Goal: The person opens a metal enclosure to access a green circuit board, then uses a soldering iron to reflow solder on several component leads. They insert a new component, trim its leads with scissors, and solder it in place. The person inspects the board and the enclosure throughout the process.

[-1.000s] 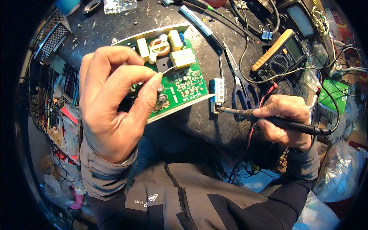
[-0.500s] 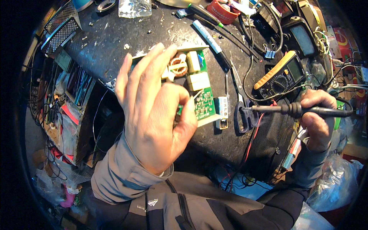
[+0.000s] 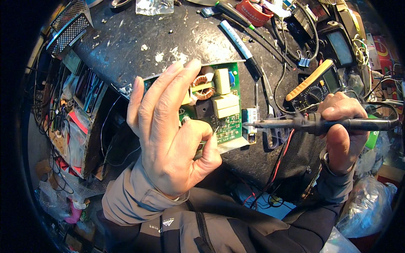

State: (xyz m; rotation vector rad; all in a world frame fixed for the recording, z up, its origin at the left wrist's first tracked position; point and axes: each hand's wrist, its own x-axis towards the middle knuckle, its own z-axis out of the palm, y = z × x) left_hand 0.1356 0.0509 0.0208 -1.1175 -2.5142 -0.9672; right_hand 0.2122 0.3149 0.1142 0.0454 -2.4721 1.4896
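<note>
The left hand's [image 3: 168,139] thumb and forefinger pinch a thin wire [image 3: 217,130], its other fingers spread over the board [image 3: 232,126] on the desk [image 3: 126,38]; the right hand [image 3: 344,138] grips the iron [image 3: 295,122], tip near the board's edge. This looks like soldering, the next move calling for tip and wire to meet steadily.

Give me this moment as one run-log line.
Left hand: pinching thin wire over green circuit board | Right hand: gripping soldering iron, tip by board's right edge | Tip contact: unclear
</note>
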